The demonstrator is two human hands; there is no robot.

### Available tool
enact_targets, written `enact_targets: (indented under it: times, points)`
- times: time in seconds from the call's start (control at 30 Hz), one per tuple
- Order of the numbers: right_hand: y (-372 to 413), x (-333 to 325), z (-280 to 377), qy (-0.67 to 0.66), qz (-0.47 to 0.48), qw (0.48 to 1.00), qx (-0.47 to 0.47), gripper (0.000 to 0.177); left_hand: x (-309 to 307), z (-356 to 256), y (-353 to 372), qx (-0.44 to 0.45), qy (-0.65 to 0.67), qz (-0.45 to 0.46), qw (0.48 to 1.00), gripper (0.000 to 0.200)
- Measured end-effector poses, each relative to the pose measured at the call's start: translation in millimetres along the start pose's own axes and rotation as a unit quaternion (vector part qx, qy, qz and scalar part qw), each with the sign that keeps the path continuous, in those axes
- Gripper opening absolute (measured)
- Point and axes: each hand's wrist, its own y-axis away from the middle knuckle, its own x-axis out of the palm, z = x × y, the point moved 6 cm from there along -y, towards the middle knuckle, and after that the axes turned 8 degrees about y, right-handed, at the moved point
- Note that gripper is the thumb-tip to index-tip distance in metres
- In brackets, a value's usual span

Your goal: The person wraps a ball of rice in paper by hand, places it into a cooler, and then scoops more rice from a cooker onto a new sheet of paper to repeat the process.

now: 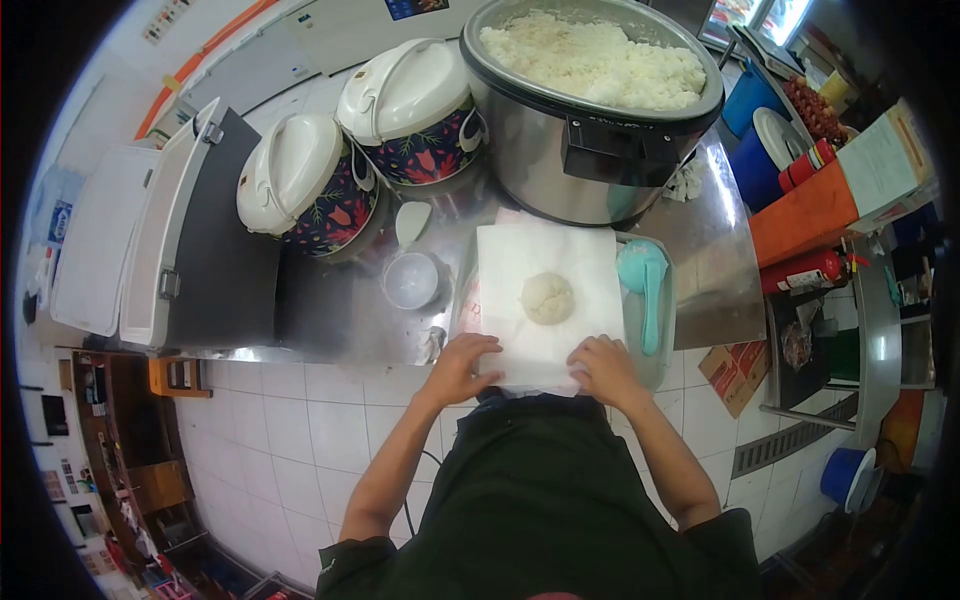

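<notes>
A rounded mound of cooked rice (547,299) sits in the middle of a white paper sheet (510,255). The paper lies over a pale green tray (662,350) at the table's front edge. My left hand (462,368) holds the paper at its near left corner, thumb and fingers bent around the edge. At the near right corner, my right hand (603,368) grips the paper with curled fingers. A teal rice scoop (642,290) rests on the tray, right of the paper. Part of the paper's near edge is under my fingers.
A large steel rice cooker (530,150), heaped with rice, stands behind the tray. Two floral insulated pots (335,205) (425,140) stand back left. A small clear bowl (411,281) and white paddle (411,222) lie left of the tray. An open cooler box (220,240) is farther left.
</notes>
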Motion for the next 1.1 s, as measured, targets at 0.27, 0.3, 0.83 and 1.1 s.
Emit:
enact_targets:
  times: [0.27,0.3,0.83,1.1]
  points:
    - [36.3,1.0,-31.7,0.015,-0.106,0.994,-0.017,0.007,15.2,3.7,20.6,0.152,-0.113,-0.03,0.981,0.019]
    - [42.1,0.5,-30.5,0.004,-0.118,0.993,-0.032,0.006,14.4,0.6,23.9,0.155,-0.11,-0.026,0.981,0.018]
    - [-37.9,-4.9,-102.0,-0.291,-0.338,0.864,0.235,0.017,18.4,93.6,-53.9,-0.186,0.317,-0.169,0.915,0.023]
    - [-22.5,-39.1,-16.5,-0.074,-0.374,0.924,0.041,0.027,0.2,66.2,-55.1,-0.304,0.261,-0.155,0.903,0.022]
